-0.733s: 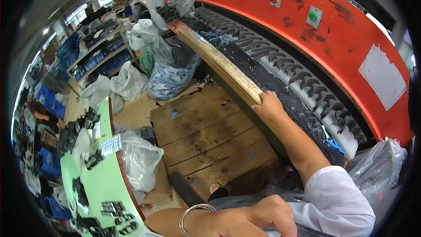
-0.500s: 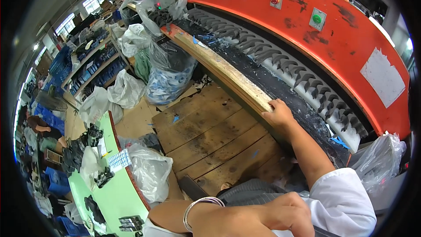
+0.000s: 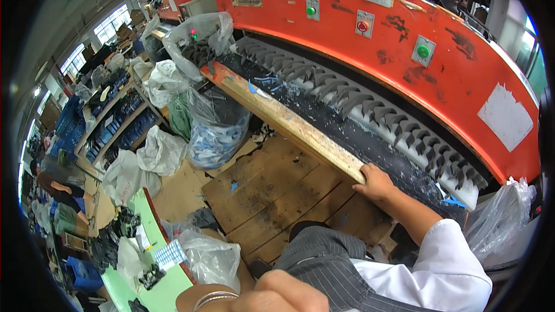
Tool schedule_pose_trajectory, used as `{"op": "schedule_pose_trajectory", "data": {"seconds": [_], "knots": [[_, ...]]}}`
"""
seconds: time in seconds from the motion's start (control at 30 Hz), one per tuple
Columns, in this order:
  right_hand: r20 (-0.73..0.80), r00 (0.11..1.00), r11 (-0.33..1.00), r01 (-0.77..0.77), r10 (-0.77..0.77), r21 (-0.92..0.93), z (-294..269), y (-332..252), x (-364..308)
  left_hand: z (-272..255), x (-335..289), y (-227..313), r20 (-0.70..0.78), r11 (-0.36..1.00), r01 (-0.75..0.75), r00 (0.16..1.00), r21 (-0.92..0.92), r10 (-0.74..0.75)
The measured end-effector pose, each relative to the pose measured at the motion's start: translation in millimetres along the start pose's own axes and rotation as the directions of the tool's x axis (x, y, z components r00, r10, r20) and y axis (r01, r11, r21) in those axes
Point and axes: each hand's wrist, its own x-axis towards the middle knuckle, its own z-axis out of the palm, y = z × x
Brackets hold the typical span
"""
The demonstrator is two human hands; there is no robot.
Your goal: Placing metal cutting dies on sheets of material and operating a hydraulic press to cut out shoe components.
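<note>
My right hand [image 3: 376, 184] is curled over the near end of a long, worn wooden rail [image 3: 300, 133] along the machine's front. Close to my body at the lower edge, my left hand [image 3: 283, 296] is closed, the fingers folded in; whatever it might hold is hidden. A bracelet [image 3: 215, 299] circles that wrist. Beyond the rail lies a black bed [image 3: 347, 133] littered with blue and white scraps. Behind it, curved dark grey pieces [image 3: 370, 110] stand in an overlapping row on a long white board [image 3: 399, 143].
An orange-red machine panel [image 3: 277, 17] with green and red buttons rises behind. Bags of blue scraps [image 3: 217, 138] stand left of the wooden platform [image 3: 277, 190]. A green table [image 3: 156, 242] is at lower left, clear plastic [image 3: 503, 214] at right. Another person [image 3: 60, 188] is far left.
My left hand has drawn down and left, closer to my body. My right hand keeps its grip on the rail's end. The view has tilted slightly upward.
</note>
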Motion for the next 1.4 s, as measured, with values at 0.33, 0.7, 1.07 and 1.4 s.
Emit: {"op": "schedule_pose_trajectory", "data": {"seconds": [0.33,0.7,1.07,1.4], "knots": [[0.019,0.994,0.993,0.106,-0.107,0.051,10.1,-34.8,83.8,-186.5,27.5,-14.5,0.003,0.785,0.116,0.989,0.608,-0.148],[-0.031,0.999,0.998,0.039,-0.037,0.044,19.4,-69.1,112.2,-505.9,-49.1,-141.9,-0.185,-0.233,0.063,0.813,0.971,-0.552],[-0.088,0.97,0.972,-0.232,0.227,-0.047,15.7,-96.9,137.1,-538.0,-20.6,-145.3,-0.233,-0.22,0.104,0.659,0.97,-0.715],[0.287,0.766,0.796,-0.444,0.575,-0.411,21.1,-99.9,139.8,-624.6,16.7,-140.0,0.416,0.439,0.245,0.143,0.864,-0.898]]}}
